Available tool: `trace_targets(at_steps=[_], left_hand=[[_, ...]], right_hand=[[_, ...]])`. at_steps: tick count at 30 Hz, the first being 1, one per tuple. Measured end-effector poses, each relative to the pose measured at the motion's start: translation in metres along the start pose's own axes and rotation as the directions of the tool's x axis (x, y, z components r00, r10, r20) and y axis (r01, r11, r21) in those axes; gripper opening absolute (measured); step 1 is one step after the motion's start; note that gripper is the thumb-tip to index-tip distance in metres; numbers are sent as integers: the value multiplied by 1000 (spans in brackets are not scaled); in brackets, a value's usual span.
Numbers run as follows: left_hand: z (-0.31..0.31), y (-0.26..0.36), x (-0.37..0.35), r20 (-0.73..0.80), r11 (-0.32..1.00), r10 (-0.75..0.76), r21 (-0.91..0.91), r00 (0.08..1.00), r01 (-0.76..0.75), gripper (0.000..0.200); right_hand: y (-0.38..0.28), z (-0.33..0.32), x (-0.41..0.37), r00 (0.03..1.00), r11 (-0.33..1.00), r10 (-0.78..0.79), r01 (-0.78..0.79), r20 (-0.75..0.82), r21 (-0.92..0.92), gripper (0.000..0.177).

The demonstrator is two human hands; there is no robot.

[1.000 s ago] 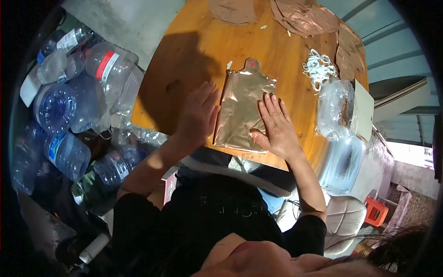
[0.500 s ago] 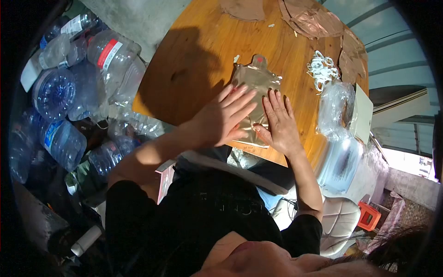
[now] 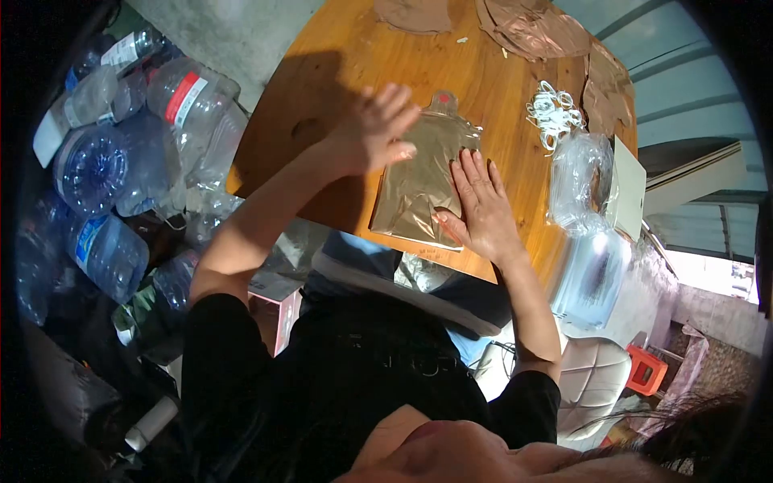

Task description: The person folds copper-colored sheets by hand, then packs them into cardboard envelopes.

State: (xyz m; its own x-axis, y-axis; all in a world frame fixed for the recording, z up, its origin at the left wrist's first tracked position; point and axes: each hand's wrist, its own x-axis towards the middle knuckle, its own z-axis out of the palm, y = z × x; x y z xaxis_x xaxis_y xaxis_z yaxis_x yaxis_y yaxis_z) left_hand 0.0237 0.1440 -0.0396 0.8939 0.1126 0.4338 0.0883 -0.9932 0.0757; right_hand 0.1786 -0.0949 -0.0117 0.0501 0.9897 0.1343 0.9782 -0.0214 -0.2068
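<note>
A shiny gold-brown foil or film bag (image 3: 419, 177) lies flat on the wooden table (image 3: 322, 88), with a tab bearing a red mark at its far end. Flat on the bag's right edge rests my right hand (image 3: 484, 211), fingers spread and holding nothing. My left hand (image 3: 372, 133) is raised near the bag's upper left side, its fingers apart and slightly blurred, with nothing in it.
White elastic loops (image 3: 555, 117) lie right of the bag, beside clear plastic packaging (image 3: 578, 183). Brown film pieces (image 3: 535, 30) lie along the far edge. Large plastic bottles (image 3: 93, 169) are piled at the left. A white chair (image 3: 592, 378) stands at the lower right.
My left hand has lifted off the bag and moved up and to the left, uncovering the bag's left part. My right hand stays on the right edge.
</note>
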Motion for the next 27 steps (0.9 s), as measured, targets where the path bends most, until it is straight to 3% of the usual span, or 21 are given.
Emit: trace_targets(at_steps=[1, 2, 4, 5, 10, 14, 18, 22, 24, 26, 27], left_hand=[[-4, -2, 0, -164, 998, -46, -58, 985, 37, 71], [-6, 1, -1, -165, 998, -38, -56, 986, 29, 71], [-45, 36, -2, 163, 965, -1, -259, 987, 44, 69], [-29, 47, -17, 91, 970, 103, -231, 990, -80, 76], [-29, 62, -29, 171, 962, 154, -251, 973, -108, 81], [-33, 63, -31, 166, 962, 138, -259, 976, -92, 84], [-55, 75, -48, 309, 968, 97, -251, 946, -18, 88], [-59, 80, -73, 276, 952, 86, -306, 957, 3, 86], [-68, 80, -70, 338, 956, 12, -279, 941, 88, 85], [-65, 69, -60, 319, 952, 2, -289, 948, 95, 83], [-61, 62, -56, 213, 956, 29, -292, 977, 35, 82]], right_hand=[[-1, 0, -1, 1000, 1000, 2, -2, -4, 0, 80], [-1, 0, -1, 1000, 1000, 2, -2, -1, -1, 80], [0, 0, 0, 1000, 1000, 20, -20, -8, -1, 81], [0, 0, 1, 1000, 1000, 12, -12, -6, -7, 81], [0, 0, 0, 1000, 1000, 10, -10, 3, 0, 81], [0, 3, -2, 1000, 999, 15, -14, 3, -29, 82], [0, 2, -2, 998, 999, -2, 6, -68, 52, 83], [1, -1, 1, 999, 1000, -3, 3, 39, 12, 86], [1, -2, 0, 999, 1000, -1, 0, 40, 30, 87], [2, -1, -1, 1000, 999, -10, 9, 19, 44, 87], [3, 0, -1, 1000, 998, -14, 15, -9, 55, 88]])
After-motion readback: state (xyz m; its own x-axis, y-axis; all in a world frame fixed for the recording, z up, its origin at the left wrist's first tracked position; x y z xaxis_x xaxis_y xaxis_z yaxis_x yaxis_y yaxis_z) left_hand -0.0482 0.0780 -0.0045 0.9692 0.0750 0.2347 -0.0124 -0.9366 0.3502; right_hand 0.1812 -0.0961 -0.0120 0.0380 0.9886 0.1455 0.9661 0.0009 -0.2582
